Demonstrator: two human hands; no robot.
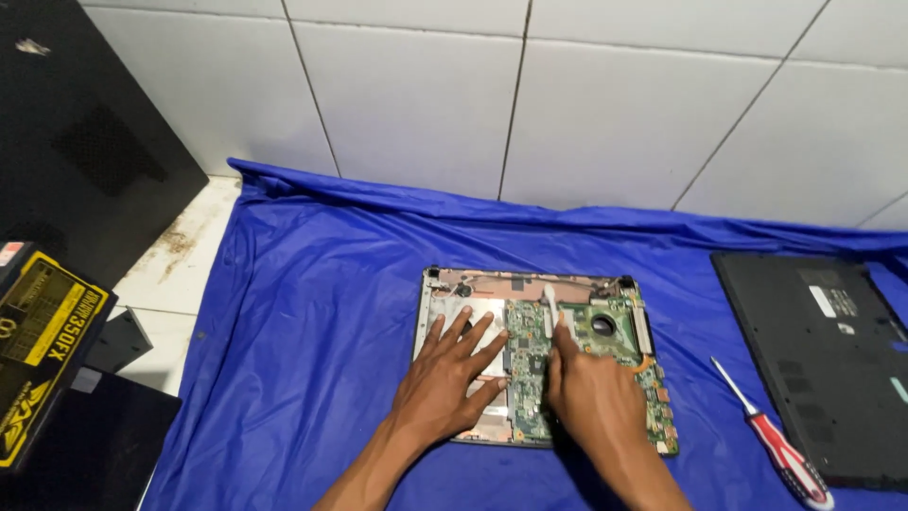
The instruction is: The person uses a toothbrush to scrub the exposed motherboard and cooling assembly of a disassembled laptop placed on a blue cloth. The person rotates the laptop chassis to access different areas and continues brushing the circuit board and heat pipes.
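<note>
The left hand (pixel 452 369) lies flat with fingers spread on the open laptop (pixel 544 355) near the middle of the blue cloth (pixel 303 331), while the right hand (pixel 588 393) pinches a small white tool (pixel 550 308) pointing away toward the wall

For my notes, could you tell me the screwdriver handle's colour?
The screwdriver handle is red and white, seen in the head view.

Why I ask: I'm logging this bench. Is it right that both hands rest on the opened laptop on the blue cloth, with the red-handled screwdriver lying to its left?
Not quite. The screwdriver lies to the right of the opened laptop, between it and the black cover, as the head view shows. The rest holds: the left hand and right hand rest on the laptop on the blue cloth.
</note>
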